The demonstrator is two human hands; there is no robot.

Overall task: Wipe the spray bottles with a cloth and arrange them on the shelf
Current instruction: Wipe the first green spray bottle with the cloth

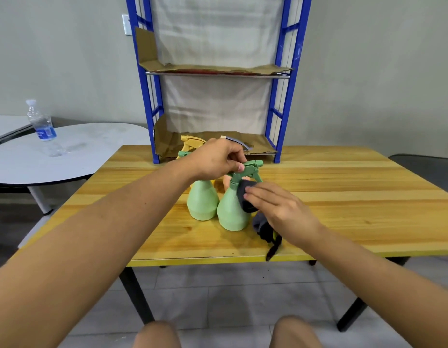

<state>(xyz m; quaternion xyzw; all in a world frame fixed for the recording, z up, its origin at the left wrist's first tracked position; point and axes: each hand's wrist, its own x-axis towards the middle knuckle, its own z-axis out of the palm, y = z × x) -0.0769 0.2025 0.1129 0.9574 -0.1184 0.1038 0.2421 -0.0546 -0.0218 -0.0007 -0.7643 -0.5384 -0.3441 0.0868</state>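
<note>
Two green spray bottles stand side by side on the wooden table (343,197). My left hand (218,159) pinches the dark green trigger head of the nearer green bottle (230,212). My right hand (275,204) presses a dark grey cloth (246,197) against that bottle's neck and shoulder; the cloth's loose end hangs toward the table's front edge. The second green bottle (201,202) stands just left of it. A yellow spray bottle (190,143) is partly hidden behind my left hand, and a peach one (226,182) barely shows. The blue shelf (285,96) stands behind them.
Cardboard sheets line the shelf's two visible levels (218,69). A round white table (67,156) at the left carries a clear water bottle (41,121). The wooden table's right half is bare wood. Grey wall behind, tiled floor below.
</note>
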